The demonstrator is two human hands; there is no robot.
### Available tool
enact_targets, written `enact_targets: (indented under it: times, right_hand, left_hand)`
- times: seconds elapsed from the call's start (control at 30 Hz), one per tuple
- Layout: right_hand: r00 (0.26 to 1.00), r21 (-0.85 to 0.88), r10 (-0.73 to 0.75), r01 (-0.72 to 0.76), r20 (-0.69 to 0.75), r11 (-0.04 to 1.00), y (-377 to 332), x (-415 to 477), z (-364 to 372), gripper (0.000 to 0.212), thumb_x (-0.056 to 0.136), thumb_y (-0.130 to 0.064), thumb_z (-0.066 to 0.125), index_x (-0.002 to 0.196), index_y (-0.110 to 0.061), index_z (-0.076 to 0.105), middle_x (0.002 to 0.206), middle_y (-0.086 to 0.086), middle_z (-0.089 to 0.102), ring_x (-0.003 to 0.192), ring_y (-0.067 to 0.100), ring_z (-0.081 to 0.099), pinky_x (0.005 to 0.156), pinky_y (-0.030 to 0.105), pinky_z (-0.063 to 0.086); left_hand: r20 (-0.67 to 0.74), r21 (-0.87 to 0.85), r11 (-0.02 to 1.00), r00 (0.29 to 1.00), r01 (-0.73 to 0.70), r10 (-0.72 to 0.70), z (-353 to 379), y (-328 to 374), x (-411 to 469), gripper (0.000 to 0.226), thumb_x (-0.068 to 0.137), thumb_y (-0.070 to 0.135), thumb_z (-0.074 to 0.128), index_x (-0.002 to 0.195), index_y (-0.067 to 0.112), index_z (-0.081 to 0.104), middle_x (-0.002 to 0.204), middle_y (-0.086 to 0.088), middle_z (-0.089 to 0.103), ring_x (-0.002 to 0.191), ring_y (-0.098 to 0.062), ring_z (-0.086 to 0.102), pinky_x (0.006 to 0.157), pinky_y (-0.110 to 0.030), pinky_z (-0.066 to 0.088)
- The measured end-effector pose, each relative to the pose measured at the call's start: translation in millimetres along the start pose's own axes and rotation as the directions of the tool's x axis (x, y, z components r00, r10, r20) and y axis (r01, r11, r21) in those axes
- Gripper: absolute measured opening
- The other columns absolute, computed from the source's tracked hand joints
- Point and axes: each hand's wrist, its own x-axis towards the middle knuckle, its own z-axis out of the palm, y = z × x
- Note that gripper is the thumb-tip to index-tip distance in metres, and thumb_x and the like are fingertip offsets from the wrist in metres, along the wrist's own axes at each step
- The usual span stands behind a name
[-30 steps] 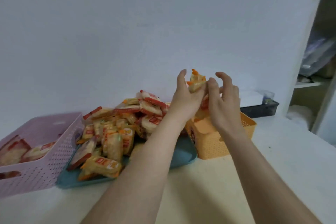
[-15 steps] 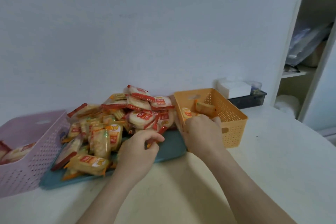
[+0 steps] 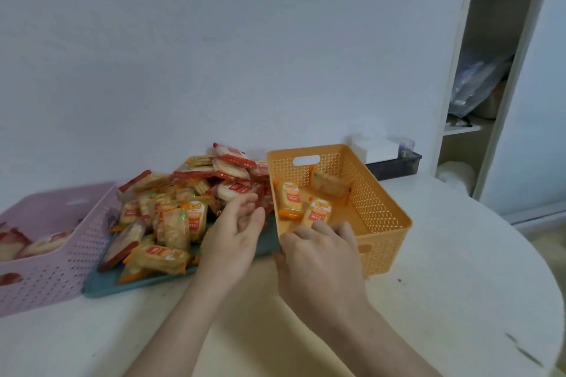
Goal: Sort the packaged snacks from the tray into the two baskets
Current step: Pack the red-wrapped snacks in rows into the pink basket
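A heap of snack packets (image 3: 183, 208), some red-labelled and some orange-labelled, lies on a teal tray (image 3: 147, 281). Left of the tray is a pink basket (image 3: 61, 269) with a few red-labelled packets in it. Right of the tray, an orange basket (image 3: 382, 242) holds three orange packets (image 3: 289, 196). My left hand (image 3: 235, 232) hovers open over the tray's right end, palm turned inward. My right hand (image 3: 321, 257) lies over the orange basket's near left rim. Its fingertips touch the nearest orange packet (image 3: 318, 211); the thumb is hidden, so the grip is unclear.
The white table (image 3: 444, 300) curves away to a rounded edge at the right. Behind the orange basket stands a dark tray (image 3: 398, 164) with a white box (image 3: 373, 148). A white shelf unit (image 3: 490, 70) rises at the far right. A wall is close behind.
Both hands came down from above the orange basket. A third orange packet now lies in that basket. The left hand has opened over the tray's right end.
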Motion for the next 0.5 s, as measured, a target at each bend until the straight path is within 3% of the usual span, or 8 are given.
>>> enact_targets:
  times: [0.1, 0.27, 0.37, 0.43, 0.5]
  right_hand:
    - [0.998, 0.052, -0.047, 0.045, 0.03, 0.998, -19, -17, -5, 0.016, 0.062, -0.029, 0.068, 0.051, -0.024, 0.058, 0.053, -0.007, 0.06, 0.052, 0.017, 0.057, 0.057, 0.031, 0.038]
    - [0.988, 0.03, -0.035, 0.031, 0.148, 0.999, -26, -26, -22, 0.02, 0.062, -0.032, 0.06, 0.049, -0.023, 0.048, 0.052, -0.004, 0.058, 0.051, 0.02, 0.056, 0.057, 0.033, 0.04]
    - [0.954, -0.065, -0.013, 0.034, 0.298, 0.997, -30, -26, -37, 0.021, 0.078, -0.045, 0.046, 0.074, -0.025, 0.049, 0.081, -0.003, 0.063, 0.08, 0.022, 0.061, 0.07, 0.039, 0.033]
    - [0.939, -0.116, 0.04, 0.0, 0.342, 0.993, -33, -22, -47, 0.042, 0.083, -0.065, 0.04, 0.097, -0.027, 0.05, 0.104, -0.003, 0.057, 0.104, 0.022, 0.054, 0.082, 0.041, 0.036]
    - [0.946, -0.097, 0.033, -0.002, 0.322, 0.995, -42, -15, -51, 0.058, 0.082, -0.074, 0.036, 0.117, -0.029, 0.043, 0.115, -0.005, 0.049, 0.113, 0.02, 0.045, 0.091, 0.039, 0.038]
  left_hand:
    - [0.033, 0.011, 1.0, 0.999, 0.001, -0.001, -14, 2, -15, 0.021, 0.095, 0.027, 0.056, 0.102, 0.046, 0.054, 0.113, 0.018, 0.061, 0.105, 0.003, 0.056, 0.096, -0.032, 0.048]
    - [-0.009, 0.068, 0.996, 0.998, 0.058, -0.058, -48, -2, -34, 0.017, 0.096, 0.025, 0.052, 0.102, 0.039, 0.06, 0.098, 0.021, 0.063, 0.09, 0.004, 0.06, 0.085, -0.039, 0.055]
    - [-0.063, 0.109, 0.992, 0.996, 0.065, -0.058, -71, -8, -40, 0.019, 0.096, 0.022, 0.052, 0.098, 0.037, 0.062, 0.099, 0.02, 0.063, 0.093, -0.001, 0.06, 0.081, -0.033, 0.052]
    - [-0.111, 0.156, 0.986, 0.993, 0.063, -0.046, -84, -12, -41, 0.022, 0.094, 0.017, 0.054, 0.092, 0.037, 0.062, 0.096, 0.021, 0.062, 0.091, -0.001, 0.059, 0.077, -0.028, 0.048]
    - [-0.161, 0.233, 0.971, 0.987, 0.054, -0.017, -96, -16, -39, 0.021, 0.092, 0.012, 0.055, 0.092, 0.032, 0.063, 0.092, 0.029, 0.054, 0.086, 0.005, 0.056, 0.079, -0.028, 0.046]
